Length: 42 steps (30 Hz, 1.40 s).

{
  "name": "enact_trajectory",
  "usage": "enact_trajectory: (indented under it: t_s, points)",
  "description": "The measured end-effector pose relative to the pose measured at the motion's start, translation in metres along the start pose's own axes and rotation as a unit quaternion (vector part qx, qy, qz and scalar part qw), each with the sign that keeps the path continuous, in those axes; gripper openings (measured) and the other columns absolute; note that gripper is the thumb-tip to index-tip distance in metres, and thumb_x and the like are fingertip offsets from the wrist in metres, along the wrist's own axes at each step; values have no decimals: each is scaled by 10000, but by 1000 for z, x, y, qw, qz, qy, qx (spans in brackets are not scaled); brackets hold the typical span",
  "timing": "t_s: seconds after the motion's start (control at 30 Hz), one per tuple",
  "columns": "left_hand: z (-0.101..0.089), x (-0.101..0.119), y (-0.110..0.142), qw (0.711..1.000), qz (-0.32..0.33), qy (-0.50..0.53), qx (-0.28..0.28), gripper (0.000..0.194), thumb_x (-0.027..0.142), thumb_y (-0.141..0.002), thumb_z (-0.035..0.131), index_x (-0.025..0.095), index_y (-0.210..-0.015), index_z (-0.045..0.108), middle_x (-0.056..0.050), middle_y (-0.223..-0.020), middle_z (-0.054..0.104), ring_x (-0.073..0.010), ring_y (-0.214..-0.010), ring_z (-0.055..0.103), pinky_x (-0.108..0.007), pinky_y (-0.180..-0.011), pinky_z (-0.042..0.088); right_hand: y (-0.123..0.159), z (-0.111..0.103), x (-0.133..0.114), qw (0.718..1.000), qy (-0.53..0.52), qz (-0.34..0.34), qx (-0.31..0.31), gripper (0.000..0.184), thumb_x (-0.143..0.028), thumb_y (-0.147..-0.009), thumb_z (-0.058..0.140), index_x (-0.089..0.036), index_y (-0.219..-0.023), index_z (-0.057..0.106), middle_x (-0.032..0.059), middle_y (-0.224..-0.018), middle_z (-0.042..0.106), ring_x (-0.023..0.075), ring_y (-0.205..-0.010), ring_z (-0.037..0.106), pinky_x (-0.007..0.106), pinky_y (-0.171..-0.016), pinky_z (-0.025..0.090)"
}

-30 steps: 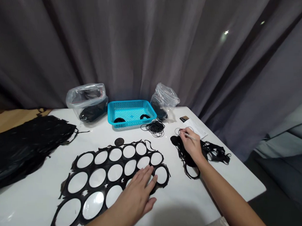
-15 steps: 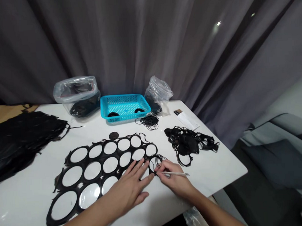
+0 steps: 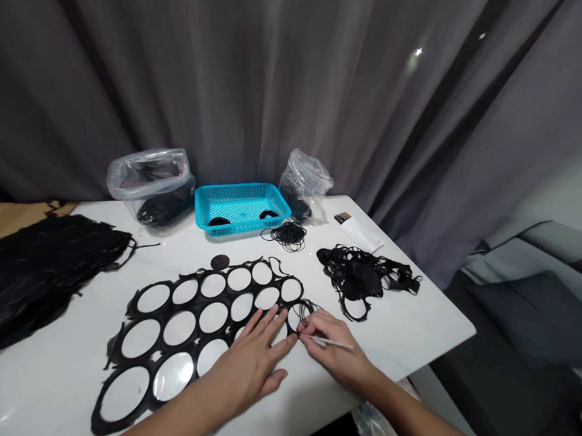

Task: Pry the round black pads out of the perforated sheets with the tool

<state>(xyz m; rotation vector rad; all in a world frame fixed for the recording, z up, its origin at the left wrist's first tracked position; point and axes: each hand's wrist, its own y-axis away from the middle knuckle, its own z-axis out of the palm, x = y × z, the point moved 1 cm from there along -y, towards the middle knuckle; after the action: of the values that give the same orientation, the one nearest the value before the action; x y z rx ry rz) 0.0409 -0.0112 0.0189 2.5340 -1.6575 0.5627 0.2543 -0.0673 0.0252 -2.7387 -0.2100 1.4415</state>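
A black sheet with several round holes (image 3: pixel 131 315) lies flat on the white table (image 3: pixel 411 328). My left hand (image 3: pixel 252 364) rests flat on its near right part, fingers spread. My right hand (image 3: pixel 338 354) pinches a thin pale stick tool (image 3: pixel 328 342), its tip at the sheet's right edge where thin black rings (image 3: pixel 305 309) hang loose.
A tangle of black scraps (image 3: pixel 365 276) lies to the right. Behind stand a turquoise basket (image 3: pixel 242 207), a small pile of black rings (image 3: pixel 286 234), two clear plastic bags (image 3: pixel 149 185) and a white card (image 3: pixel 361 231). A stack of black sheets (image 3: pixel 42 267) fills the left.
My right hand left the scrap tangle and came down to the sheet's right edge with the stick tool. The left hand stayed on the sheet. The view shifted slightly.
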Motion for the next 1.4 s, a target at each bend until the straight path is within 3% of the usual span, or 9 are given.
enact_trajectory:
  t_s: [0.13, 0.23, 0.37, 0.47, 0.53, 0.63, 0.77, 1.03, 1.4]
  points:
    - [-1, 1, 0, 1000, -7, 16, 6, 618, 195, -847, 679, 267, -1430, 488, -125, -1654, 202, -359, -1487, 267, -558, -1175, 288, 6, 12, 11, 990, 98, -101, -9, 130, -164, -918, 540, -240, -945, 641, 87, -1011, 704, 263, -956, 610, 411, -871, 485]
    - [-2, 1, 0, 1000, -7, 21, -3, 599, 187, -846, 677, 261, -1415, 507, -132, -1656, 189, -370, -1486, 261, -566, -1165, 301, -10, -8, 29, 982, 149, -110, 43, 212, -188, -903, 556, -237, -1080, 661, 115, -1059, 702, 296, -983, 606, 445, -897, 470]
    - [-4, 1, 0, 1000, -9, 25, -3, 569, 173, -857, 669, 258, -1400, 522, -136, -1658, 178, -375, -1487, 251, -566, -1162, 306, -49, -74, 51, 948, 165, 3, 271, 113, -292, -898, 557, -231, -860, 645, 110, -953, 697, 294, -935, 605, 427, -887, 448]
    - [-7, 0, 2, 1000, 3, 19, 2, 630, 206, -869, 684, 273, -1457, 466, -125, -1659, 180, -357, -1497, 235, -551, -1177, 288, -64, -93, 48, 958, 70, 93, 262, 210, -349, -861, 594, -231, -697, 535, 71, -863, 713, 250, -824, 627, 362, -784, 455]
    - [-11, -2, 8, 1000, 6, 3, 1, 713, 232, -867, 700, 281, -1511, 398, -123, -1654, 204, -346, -1501, 231, -542, -1185, 278, -63, -79, 34, 978, -33, 113, 173, 250, -362, -836, 632, -231, -671, 498, 59, -848, 726, 239, -833, 647, 330, -750, 455]
    - [-14, -7, 24, 1000, -4, -26, -11, 699, 263, -871, 696, 271, -1509, 410, -128, -1634, 264, -335, -1491, 269, -517, -1187, 289, -46, -38, 4, 980, -147, 117, 67, 250, -350, -836, 654, -230, -688, 494, 57, -873, 735, 227, -835, 655, 313, -721, 457]
    - [-11, -10, 49, 999, -5, -41, -24, 648, 266, -883, 677, 278, -1487, 442, -127, -1637, 251, -324, -1481, 296, -498, -1187, 298, -21, 5, -24, 984, -149, 99, -19, 177, -252, -852, 638, -222, -712, 534, 45, -908, 726, 210, -857, 653, 308, -744, 465]
    - [-3, -1, 56, 998, -10, -52, 27, 653, 234, -903, 646, 264, -1510, 408, -114, -1640, 255, -326, -1467, 333, -500, -1165, 344, -6, 30, -22, 997, -68, 42, -7, 169, -119, -830, 626, -217, -707, 561, 17, -883, 698, 191, -880, 629, 313, -804, 468]
    - [0, -2, 58, 999, -18, -21, 33, 684, 218, -885, 652, 261, -1519, 400, -115, -1636, 268, -332, -1477, 310, -519, -1165, 342, -5, 33, -24, 999, -43, 9, 4, 177, -113, -851, 646, -221, -734, 568, 9, -881, 690, 184, -874, 645, 307, -786, 491]
